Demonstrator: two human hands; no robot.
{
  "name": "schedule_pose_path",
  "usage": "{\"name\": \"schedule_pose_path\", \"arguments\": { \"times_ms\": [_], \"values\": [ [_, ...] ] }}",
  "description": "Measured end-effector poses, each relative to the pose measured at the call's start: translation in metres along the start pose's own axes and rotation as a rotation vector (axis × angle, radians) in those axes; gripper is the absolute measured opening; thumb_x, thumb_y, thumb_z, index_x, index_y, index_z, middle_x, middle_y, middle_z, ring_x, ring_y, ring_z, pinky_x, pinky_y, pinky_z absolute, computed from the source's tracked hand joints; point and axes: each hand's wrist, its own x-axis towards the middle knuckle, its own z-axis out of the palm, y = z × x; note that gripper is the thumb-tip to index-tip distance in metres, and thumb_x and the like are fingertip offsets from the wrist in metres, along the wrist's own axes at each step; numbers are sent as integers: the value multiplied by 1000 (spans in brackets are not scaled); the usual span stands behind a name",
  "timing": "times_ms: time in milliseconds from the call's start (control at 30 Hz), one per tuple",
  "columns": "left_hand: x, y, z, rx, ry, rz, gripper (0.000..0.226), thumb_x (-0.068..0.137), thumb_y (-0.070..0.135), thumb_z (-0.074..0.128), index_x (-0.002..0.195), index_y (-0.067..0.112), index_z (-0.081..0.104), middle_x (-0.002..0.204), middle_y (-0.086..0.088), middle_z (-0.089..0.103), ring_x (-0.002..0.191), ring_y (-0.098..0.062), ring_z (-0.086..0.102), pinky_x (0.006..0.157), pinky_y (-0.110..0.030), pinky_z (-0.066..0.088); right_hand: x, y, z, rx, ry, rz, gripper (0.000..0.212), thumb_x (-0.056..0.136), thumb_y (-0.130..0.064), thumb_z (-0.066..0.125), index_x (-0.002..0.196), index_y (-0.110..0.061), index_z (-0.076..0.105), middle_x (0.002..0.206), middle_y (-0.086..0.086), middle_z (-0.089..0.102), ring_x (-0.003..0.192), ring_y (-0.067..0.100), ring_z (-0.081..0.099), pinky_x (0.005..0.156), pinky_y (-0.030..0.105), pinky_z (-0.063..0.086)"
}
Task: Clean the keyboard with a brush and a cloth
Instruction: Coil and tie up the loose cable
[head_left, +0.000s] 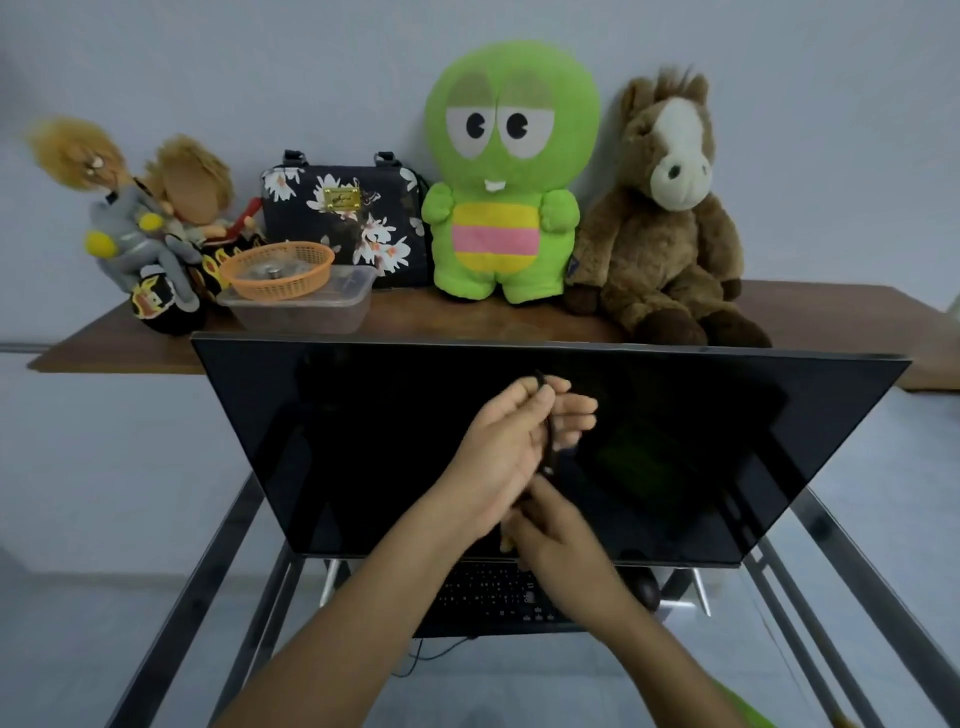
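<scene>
A thin black brush (548, 441) stands nearly upright in front of the dark monitor (363, 441); its bristles do not show. My left hand (511, 436) holds its upper part between thumb and curled fingers. Just below, my right hand (553, 540) grips its lower end. The black keyboard (483, 597) lies under the monitor's lower edge, partly hidden by my right forearm. No cloth is visible.
A black mouse (648, 590) sits right of the keyboard. The keyboard's cable (415, 660) trails off at the front. Metal desk rails (218, 571) run down both sides. On the brown shelf (831, 306) behind stand plush toys, a floral bag (337, 208) and an orange basket (280, 270).
</scene>
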Motion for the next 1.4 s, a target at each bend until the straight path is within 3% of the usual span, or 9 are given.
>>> {"name": "schedule_pose_path", "arguments": {
  "times_ms": [100, 300, 433, 633, 767, 933, 1033, 1200, 1400],
  "values": [
    [1, -1, -17, 703, 2, 223, 18, 100, 12, 43, 106, 6, 59, 95, -4, 73, 93, -12, 68, 83, -24, 52, -4, -9, -6, -204, -80, 14, 20, 97, -23, 52, 114, -31, 60, 71, -6, 62, 61, 12, 54, 55, 27, 45],
    [-19, -8, -52, 1272, -121, 208, 20, 101, 28, 42, 97, 16, 58, 70, 6, 63, 65, -5, 60, 63, -32, 50, 1, -40, -56, -521, 22, -91, 20, 94, -27, 58, 95, -45, 66, 73, -9, 69, 54, -1, 56, 50, 16, 45],
    [-28, -5, -48, 1147, -127, 139, 34, 103, 29, 38, 84, 17, 63, 53, 11, 45, 47, -3, 40, 51, -22, 32, 8, -48, -81, -626, -16, -167, 19, 91, -25, 63, 106, -34, 71, 96, -18, 67, 90, -7, 61, 78, 7, 45],
    [-36, 4, -33, 125, -182, -287, 40, 98, 37, 40, 64, 17, 47, 46, 7, 23, 39, -7, 20, 46, -21, 21, 17, -31, -87, -472, 249, -328, 23, 90, -18, 64, 110, -25, 71, 91, -12, 68, 85, 2, 65, 75, 13, 48],
    [-24, 11, -5, -341, -76, -188, 31, 97, 33, 40, 73, 15, 48, 46, 7, 31, 40, -6, 30, 47, -20, 29, 13, -13, -50, -377, 182, -224, 22, 94, -12, 57, 110, -24, 67, 80, -6, 67, 66, 1, 60, 61, 13, 43],
    [0, 13, 1, 22, 109, 122, 19, 100, 16, 40, 91, 7, 54, 67, -1, 62, 69, -14, 64, 68, -22, 51, 2, -15, -12, -541, -45, -300, 18, 96, -14, 53, 113, -15, 61, 83, -1, 63, 71, 6, 57, 60, 15, 44],
    [-1, 7, -11, 451, 95, 210, 19, 101, 18, 43, 94, 5, 54, 81, -6, 71, 86, -19, 68, 77, -26, 52, 7, -26, -21, -680, 42, -402, 18, 92, -23, 62, 107, -17, 69, 87, -4, 66, 74, 3, 56, 67, 16, 49],
    [-13, -8, -19, 1102, 174, 415, 22, 100, 27, 45, 82, 14, 48, 74, 2, 61, 65, -6, 59, 57, -26, 49, 14, -31, -41, -858, 206, -459, 13, 84, -29, 69, 94, -22, 72, 112, -3, 48, 101, 10, 44, 77, 15, 43],
    [-13, 4, -17, 1161, 80, 197, 31, 99, 28, 47, 70, 18, 53, 58, 8, 59, 52, -5, 57, 52, -30, 46, 15, -28, -47, -602, 73, -375, 7, 87, -31, 66, 93, -27, 67, 142, -11, 33, 136, 0, 28, 100, 9, 27]
  ]
}}
